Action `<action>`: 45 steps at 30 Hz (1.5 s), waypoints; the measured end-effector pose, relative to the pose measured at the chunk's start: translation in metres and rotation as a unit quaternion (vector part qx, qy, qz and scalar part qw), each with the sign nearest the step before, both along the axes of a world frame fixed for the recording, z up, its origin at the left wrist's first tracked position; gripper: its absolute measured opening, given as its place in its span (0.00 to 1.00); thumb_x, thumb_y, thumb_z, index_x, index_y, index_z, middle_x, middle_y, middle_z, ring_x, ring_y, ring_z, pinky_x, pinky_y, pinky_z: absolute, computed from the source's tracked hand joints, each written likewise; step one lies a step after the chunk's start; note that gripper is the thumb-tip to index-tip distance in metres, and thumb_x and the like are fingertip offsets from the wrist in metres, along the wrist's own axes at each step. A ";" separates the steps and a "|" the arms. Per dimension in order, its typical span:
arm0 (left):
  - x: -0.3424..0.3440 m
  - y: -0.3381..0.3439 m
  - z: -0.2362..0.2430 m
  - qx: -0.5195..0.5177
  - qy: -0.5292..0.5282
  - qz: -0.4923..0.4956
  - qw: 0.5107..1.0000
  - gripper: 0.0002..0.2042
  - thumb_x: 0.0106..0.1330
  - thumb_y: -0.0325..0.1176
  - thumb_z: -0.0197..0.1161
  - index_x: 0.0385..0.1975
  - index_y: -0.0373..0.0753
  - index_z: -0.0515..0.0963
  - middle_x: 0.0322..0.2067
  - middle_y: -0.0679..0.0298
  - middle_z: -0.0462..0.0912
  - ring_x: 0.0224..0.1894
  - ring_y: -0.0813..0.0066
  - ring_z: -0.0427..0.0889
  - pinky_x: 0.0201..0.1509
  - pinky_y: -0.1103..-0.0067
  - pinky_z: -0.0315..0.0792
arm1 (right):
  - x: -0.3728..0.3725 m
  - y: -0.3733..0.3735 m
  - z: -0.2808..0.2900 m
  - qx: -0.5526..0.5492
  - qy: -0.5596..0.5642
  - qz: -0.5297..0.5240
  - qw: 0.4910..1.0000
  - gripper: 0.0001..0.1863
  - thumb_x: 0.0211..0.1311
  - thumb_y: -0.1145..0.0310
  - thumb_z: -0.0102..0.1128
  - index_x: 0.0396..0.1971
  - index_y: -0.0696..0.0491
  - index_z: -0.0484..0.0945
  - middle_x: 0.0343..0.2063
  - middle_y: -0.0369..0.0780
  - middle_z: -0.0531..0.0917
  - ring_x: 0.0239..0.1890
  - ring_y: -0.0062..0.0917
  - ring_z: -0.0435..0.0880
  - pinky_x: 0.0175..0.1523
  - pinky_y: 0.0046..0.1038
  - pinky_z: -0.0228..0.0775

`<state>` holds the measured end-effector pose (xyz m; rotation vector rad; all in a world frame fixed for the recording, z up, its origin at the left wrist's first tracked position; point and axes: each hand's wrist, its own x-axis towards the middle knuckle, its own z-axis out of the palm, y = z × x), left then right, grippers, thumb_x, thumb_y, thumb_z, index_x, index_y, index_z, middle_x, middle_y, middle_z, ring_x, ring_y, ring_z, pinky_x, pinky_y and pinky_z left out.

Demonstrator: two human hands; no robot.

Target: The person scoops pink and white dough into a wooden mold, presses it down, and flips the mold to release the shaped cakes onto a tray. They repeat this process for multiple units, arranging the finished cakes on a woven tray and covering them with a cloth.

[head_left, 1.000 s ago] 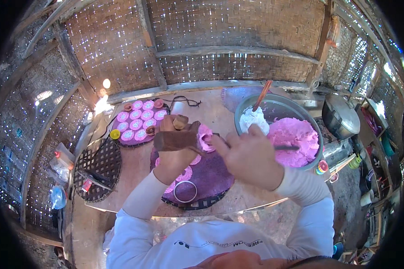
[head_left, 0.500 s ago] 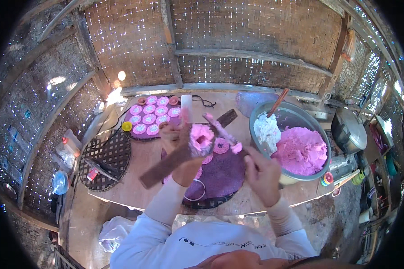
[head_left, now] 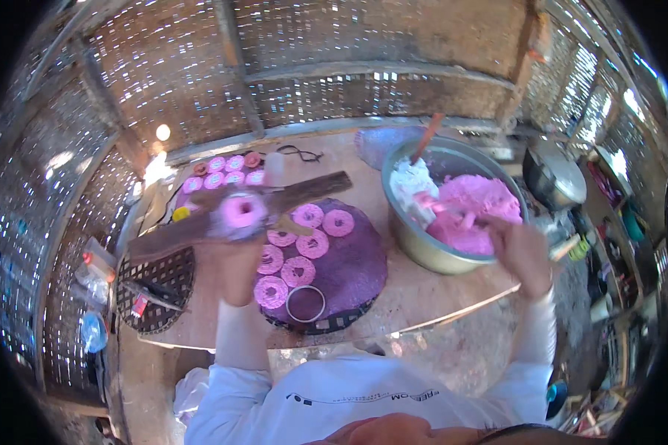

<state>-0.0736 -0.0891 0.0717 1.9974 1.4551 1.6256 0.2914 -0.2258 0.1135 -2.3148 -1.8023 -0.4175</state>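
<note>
My left hand [head_left: 237, 271], blurred, is closed around a wooden press [head_left: 312, 193] with two long handles. Pink dough [head_left: 243, 211] with a hole in its middle fills the press opening. Over the large metal basin [head_left: 393, 215], my right hand [head_left: 523, 256] grips a dough-smeared stick [head_left: 441, 205], its end among the dough. The basin holds a mound of pink dough [head_left: 490, 194] and a white lump [head_left: 410, 182]. Below the press lies a round tray with a purple sheet [head_left: 352, 278], carrying several lacy pink dough rounds [head_left: 298, 272] and a thin pale ring [head_left: 306, 304].
A second tray of pink-and-white rounds [head_left: 234, 163] lies behind the press. At the left is a dark woven tray [head_left: 152, 304] with a knife-like tool. A brown handle [head_left: 427, 137] stands in the white lump. A lidded pot [head_left: 557, 174] is at the right.
My right hand has moved right with the stick, from beside the press to the basin. The press in my left hand has shifted left in view. The head view has also turned.
</note>
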 end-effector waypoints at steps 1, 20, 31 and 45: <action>-0.014 -0.002 0.001 0.085 0.021 0.008 0.996 0.13 0.49 0.26 0.65 0.36 0.36 0.75 0.36 0.59 0.77 0.39 0.67 0.76 0.44 0.73 0.70 | 0.027 0.005 0.001 -0.019 -0.065 -0.020 0.997 0.10 0.55 0.61 0.53 0.31 0.45 0.83 0.20 0.39 0.82 0.22 0.33 0.82 0.27 0.33 0.71; 0.047 0.026 -0.028 0.086 -0.471 -0.770 0.421 0.15 0.44 0.39 0.75 0.32 0.51 0.77 0.43 0.64 0.66 0.42 0.72 0.66 0.46 0.81 0.61 | -0.212 0.040 -0.089 -0.385 0.856 0.330 -0.099 0.55 0.45 0.22 0.34 0.64 0.53 0.51 0.49 0.57 0.70 0.44 0.47 0.77 0.39 0.37 0.75; -0.051 -0.008 -0.084 -0.171 -0.139 -0.235 0.947 0.13 0.55 0.27 0.60 0.41 0.38 0.73 0.37 0.62 0.78 0.41 0.71 0.77 0.47 0.75 0.70 | -0.147 0.034 -0.068 -0.037 0.881 0.267 0.390 0.37 0.57 0.36 0.40 0.54 0.53 0.62 0.33 0.38 0.73 0.23 0.17 0.71 0.19 0.19 0.63; -0.056 -0.061 -0.033 -0.060 0.251 -0.166 0.952 0.22 0.40 0.50 0.66 0.35 0.46 0.80 0.28 0.62 0.79 0.32 0.59 0.78 0.41 0.66 0.69 | -0.173 0.046 -0.029 0.004 0.468 0.503 0.727 0.50 0.46 0.60 0.67 0.62 0.63 0.45 0.54 0.50 0.67 0.56 0.37 0.68 0.60 0.33 0.57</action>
